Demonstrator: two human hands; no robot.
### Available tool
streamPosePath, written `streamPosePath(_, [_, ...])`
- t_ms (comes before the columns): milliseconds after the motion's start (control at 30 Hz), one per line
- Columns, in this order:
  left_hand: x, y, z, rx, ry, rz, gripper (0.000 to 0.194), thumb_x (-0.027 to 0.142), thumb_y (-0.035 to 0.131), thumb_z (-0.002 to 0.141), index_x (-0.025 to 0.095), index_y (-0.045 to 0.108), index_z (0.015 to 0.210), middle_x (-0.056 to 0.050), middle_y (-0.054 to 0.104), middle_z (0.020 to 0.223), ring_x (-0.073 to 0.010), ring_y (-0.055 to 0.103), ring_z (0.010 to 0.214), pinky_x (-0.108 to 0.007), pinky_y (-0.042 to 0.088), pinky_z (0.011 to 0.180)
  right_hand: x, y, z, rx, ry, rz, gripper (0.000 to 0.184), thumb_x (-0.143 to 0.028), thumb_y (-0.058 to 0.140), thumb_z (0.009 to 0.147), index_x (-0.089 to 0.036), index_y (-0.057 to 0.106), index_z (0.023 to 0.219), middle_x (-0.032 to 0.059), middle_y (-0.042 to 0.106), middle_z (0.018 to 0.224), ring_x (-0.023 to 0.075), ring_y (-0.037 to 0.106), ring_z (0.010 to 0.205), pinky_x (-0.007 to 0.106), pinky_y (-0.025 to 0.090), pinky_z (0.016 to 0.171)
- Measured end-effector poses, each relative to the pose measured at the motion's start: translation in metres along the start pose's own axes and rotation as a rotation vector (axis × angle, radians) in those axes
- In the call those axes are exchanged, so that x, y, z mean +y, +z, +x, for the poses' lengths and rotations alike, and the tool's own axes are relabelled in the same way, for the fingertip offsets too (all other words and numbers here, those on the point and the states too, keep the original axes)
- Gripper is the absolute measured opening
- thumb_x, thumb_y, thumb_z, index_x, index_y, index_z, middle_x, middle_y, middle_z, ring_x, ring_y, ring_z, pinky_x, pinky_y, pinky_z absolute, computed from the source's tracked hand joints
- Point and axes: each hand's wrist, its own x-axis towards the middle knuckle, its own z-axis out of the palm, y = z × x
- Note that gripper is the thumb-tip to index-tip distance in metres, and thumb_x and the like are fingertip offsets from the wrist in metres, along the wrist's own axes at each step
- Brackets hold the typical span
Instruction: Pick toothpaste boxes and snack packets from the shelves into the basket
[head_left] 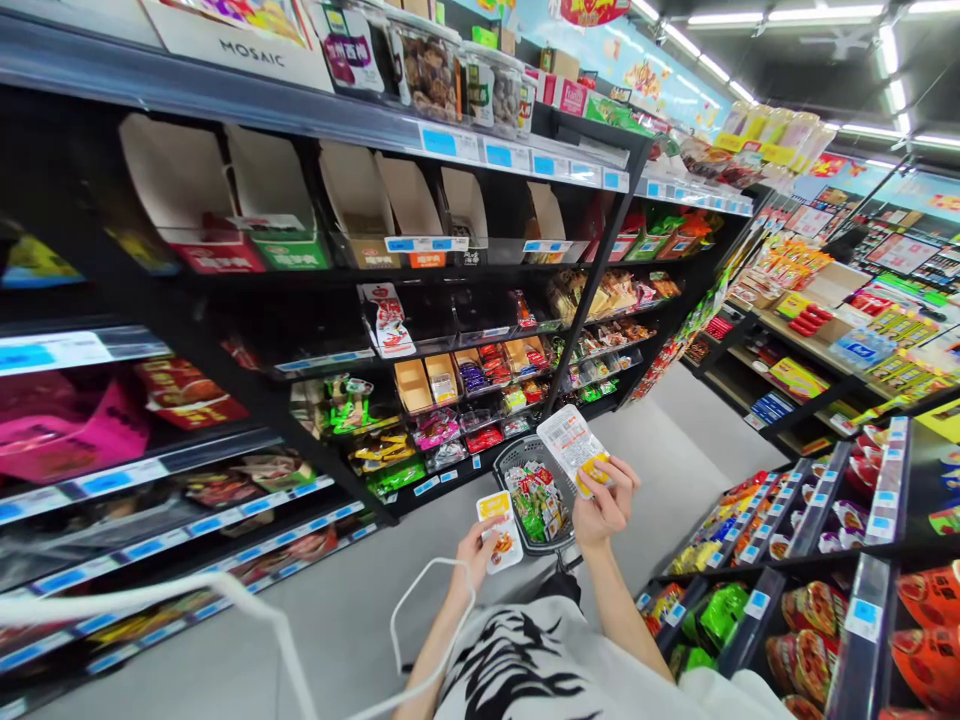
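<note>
My left hand (478, 548) is closed on a white and yellow snack pack (501, 532), its printed front with a food picture facing up. In my right hand (604, 500) is a second white pack (568, 447), tilted, with small print on its upturned side and a yellow end under my fingers. Both packs are held above the floor, one on each side of a dark grey shopping basket (511, 456). Inside the basket lie many small colourful snack packets (535, 505). My fingers hide part of each pack.
A tall black snack shelf (480, 330) stands ahead, with several open cardboard display boxes (349, 195). Bagged and cup goods fill sloped racks (795, 560) on the right. Grey floor (660, 440) runs between them. A white curved frame (255, 590) crosses the lower left.
</note>
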Motion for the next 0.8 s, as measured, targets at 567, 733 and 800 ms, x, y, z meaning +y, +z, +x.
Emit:
streamPosePath(567, [-0.014, -0.003, 0.0, -0.049, -0.056, -0.019, 0.053, 0.041, 0.08, 0.067, 0.017, 0.07, 0.113, -0.014, 0.076, 0.115, -0.0262, 0.075, 0.093, -0.033, 0.058, 0.079, -0.008, 0.006, 0.006, -0.049, 0.994, 0.523, 0.052, -0.05, 0.08, 0.078, -0.02, 0.051, 0.107, 0.001, 0.073, 0.084, 0.0167, 0.069, 0.053, 0.023, 0.051, 0.047])
streamPosePath(733, [-0.015, -0.002, -0.004, -0.027, -0.063, -0.016, 0.055, 0.042, 0.081, 0.065, 0.017, 0.07, 0.112, -0.013, 0.077, 0.109, -0.0262, 0.075, 0.088, -0.033, 0.058, 0.076, -0.01, 0.005, 0.006, -0.034, 1.025, 0.561, 0.05, -0.045, 0.083, 0.075, -0.021, 0.05, 0.106, 0.0009, 0.073, 0.086, 0.0178, 0.071, 0.056, 0.025, 0.054, 0.051])
streamPosePath(800, [-0.014, -0.002, -0.007, -0.02, -0.066, -0.021, 0.054, 0.043, 0.081, 0.064, 0.017, 0.071, 0.111, -0.013, 0.077, 0.107, -0.0261, 0.075, 0.087, -0.033, 0.057, 0.075, -0.01, 0.005, 0.003, -0.056, 1.057, 0.59, 0.047, -0.041, 0.082, 0.074, -0.021, 0.052, 0.105, 0.0019, 0.074, 0.091, 0.0192, 0.074, 0.064, 0.029, 0.058, 0.059])
